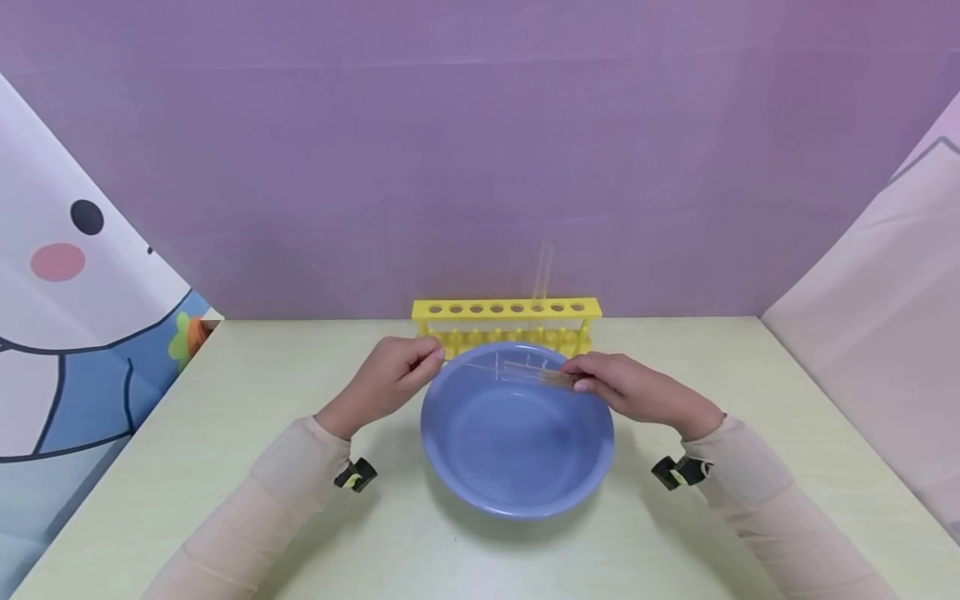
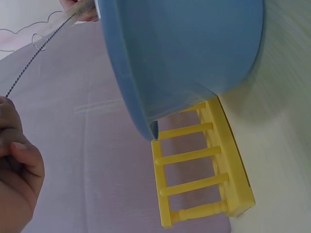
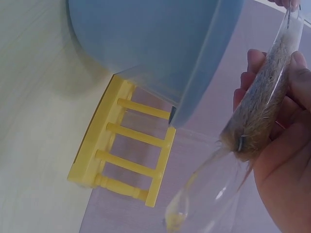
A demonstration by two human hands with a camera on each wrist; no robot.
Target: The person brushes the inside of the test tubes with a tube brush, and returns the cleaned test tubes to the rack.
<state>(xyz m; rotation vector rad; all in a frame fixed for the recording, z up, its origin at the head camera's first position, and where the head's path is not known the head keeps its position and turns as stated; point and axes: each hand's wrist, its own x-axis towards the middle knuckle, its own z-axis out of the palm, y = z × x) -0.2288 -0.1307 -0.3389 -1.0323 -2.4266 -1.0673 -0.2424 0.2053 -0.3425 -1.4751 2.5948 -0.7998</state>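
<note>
My left hand (image 1: 393,375) pinches the twisted wire handle of a test tube brush (image 2: 36,56) over the left rim of a blue basin (image 1: 517,450). Across the basin, my right hand (image 1: 630,385) grips a clear glass test tube (image 1: 521,372), which lies nearly level above the far part of the basin. Brown bristles (image 3: 262,97) of the brush show inside the tube in the right wrist view, between my right thumb and fingers. Toward the bottom of that view the glass looks wet, with a yellowish patch in it. The basin's inside shows no other object.
Just behind the basin stands a yellow test tube rack (image 1: 506,310), with another clear tube (image 1: 542,271) upright in one of its holes. A pale table (image 1: 337,533) carries everything. A purple cloth backdrop (image 1: 480,167) rises behind, and printed cloths hang at both sides.
</note>
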